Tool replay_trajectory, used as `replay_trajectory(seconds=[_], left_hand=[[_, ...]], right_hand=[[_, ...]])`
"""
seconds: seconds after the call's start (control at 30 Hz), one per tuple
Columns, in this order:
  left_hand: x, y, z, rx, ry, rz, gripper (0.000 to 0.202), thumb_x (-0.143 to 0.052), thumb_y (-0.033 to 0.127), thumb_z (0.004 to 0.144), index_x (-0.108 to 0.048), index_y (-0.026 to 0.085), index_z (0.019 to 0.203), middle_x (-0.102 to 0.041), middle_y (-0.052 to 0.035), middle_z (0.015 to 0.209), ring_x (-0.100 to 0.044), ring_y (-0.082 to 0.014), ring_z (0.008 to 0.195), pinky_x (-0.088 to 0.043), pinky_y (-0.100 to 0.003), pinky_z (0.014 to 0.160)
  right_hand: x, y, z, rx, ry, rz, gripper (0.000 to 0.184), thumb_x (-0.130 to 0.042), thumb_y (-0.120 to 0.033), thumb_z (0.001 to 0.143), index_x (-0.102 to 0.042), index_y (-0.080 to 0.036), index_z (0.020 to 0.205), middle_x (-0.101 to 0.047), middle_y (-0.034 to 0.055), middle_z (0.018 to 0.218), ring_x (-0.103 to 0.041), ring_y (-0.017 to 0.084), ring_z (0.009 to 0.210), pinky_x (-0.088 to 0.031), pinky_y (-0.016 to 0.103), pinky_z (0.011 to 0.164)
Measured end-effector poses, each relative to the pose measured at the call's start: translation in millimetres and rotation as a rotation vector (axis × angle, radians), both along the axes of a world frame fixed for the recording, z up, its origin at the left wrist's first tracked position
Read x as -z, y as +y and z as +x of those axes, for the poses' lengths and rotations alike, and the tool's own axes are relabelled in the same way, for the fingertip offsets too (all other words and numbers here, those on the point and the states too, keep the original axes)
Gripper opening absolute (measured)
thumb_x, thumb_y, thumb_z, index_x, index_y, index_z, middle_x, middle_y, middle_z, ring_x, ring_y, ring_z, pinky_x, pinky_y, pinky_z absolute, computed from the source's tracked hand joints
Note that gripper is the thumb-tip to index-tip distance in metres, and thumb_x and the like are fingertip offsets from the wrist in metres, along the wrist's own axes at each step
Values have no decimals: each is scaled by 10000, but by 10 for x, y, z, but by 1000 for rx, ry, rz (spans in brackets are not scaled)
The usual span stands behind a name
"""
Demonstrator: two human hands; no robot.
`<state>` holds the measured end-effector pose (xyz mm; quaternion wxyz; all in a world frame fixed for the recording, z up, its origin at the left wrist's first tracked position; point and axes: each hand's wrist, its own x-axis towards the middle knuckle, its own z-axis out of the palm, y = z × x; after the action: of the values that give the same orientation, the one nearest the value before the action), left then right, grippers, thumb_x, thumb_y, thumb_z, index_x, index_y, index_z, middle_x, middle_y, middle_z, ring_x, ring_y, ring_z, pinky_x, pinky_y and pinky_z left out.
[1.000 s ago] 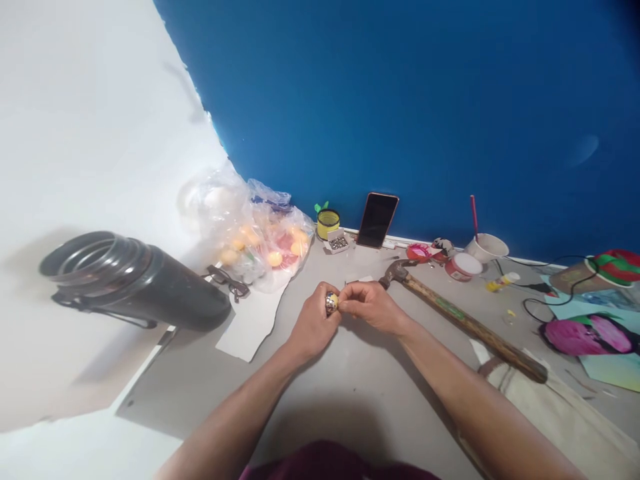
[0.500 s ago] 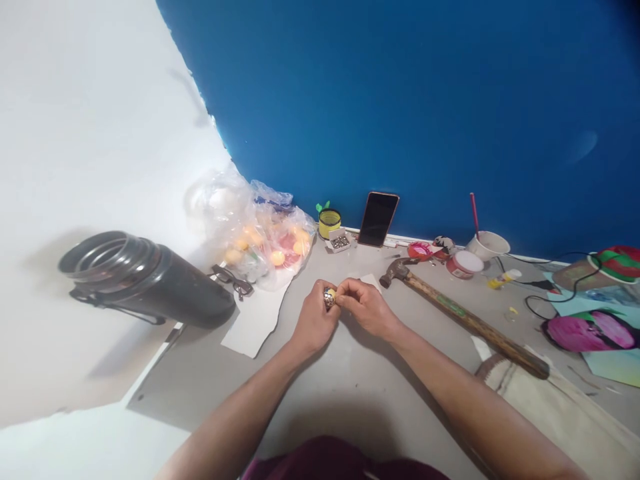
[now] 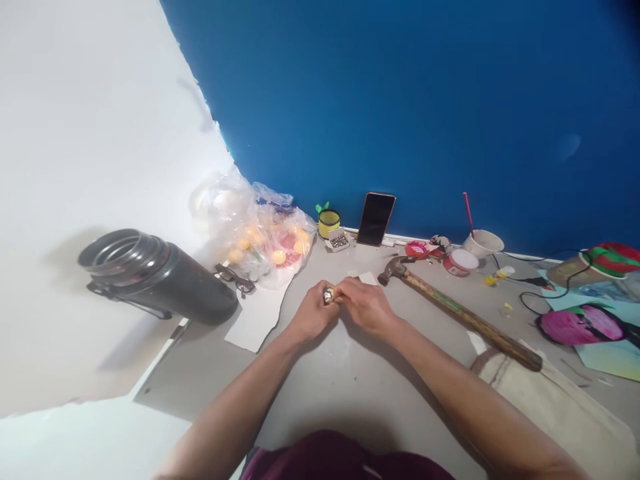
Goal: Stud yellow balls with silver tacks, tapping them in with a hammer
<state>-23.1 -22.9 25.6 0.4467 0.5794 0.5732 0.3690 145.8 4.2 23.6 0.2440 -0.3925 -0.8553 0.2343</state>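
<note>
My left hand (image 3: 315, 313) is closed round a small ball (image 3: 328, 295) covered in shiny metal studs, with a bit of yellow showing. Against the ball's right side, the fingers of my right hand (image 3: 367, 308) are pinched together. Whatever sits between those fingertips is hidden. Both hands are just above the grey table (image 3: 340, 387). Behind them stands a small open box of metal tacks (image 3: 339, 241).
A claw hammer (image 3: 455, 310) lies to the right, its handle end over a cream cloth (image 3: 545, 400). At left a dark flask (image 3: 165, 277) stands by folded glasses (image 3: 236, 279) and a plastic bag (image 3: 270, 240). A phone (image 3: 376, 219) leans on the blue wall.
The right hand's fingers have turned inward and pressed closer to the ball, covering more of its yellow side. The left hand keeps its hold. The view has shifted slightly.
</note>
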Motion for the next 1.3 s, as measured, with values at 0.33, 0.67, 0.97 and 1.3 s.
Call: replay_trajectory(seconds=[0.33, 0.67, 0.97, 1.3], left_hand=[[25, -22, 65, -76, -29, 41, 95, -551, 210, 699, -479, 193, 759, -467, 50, 656, -396, -113, 619, -318, -244, 565], [34, -40, 111, -99, 28, 44, 99, -551, 233, 707, -485, 188, 765, -514, 31, 707, -455, -122, 654, -349, -256, 600], [1, -27, 74, 94, -422, -291, 212, -524, 152, 571, -413, 221, 738, -321, 110, 499, -281, -51, 409, -177, -225, 445], [52, -72, 173, -65, -138, -28, 111, -559, 222, 698, -489, 194, 779, -458, 81, 574, -400, -77, 509, -314, -222, 503]], right_hand=[[-3, 16, -17, 3, 184, -98, 114, -522, -217, 962, -577, -232, 864, -655, 18, 909, -554, 169, 779, -368, 278, 712], [-76, 12, -52, 54, 237, -290, 122, -541, -184, 913, -535, -222, 798, -611, -14, 822, -537, 162, 769, -367, 274, 714], [-87, 30, 49, -77, 47, -101, 136, -499, -136, 936, -573, -232, 874, -617, 19, 947, -546, 170, 835, -365, 278, 716], [-163, 42, -13, 24, 262, -375, 82, -551, -184, 838, -538, -214, 762, -607, -9, 801, -538, 164, 779, -384, 282, 720]])
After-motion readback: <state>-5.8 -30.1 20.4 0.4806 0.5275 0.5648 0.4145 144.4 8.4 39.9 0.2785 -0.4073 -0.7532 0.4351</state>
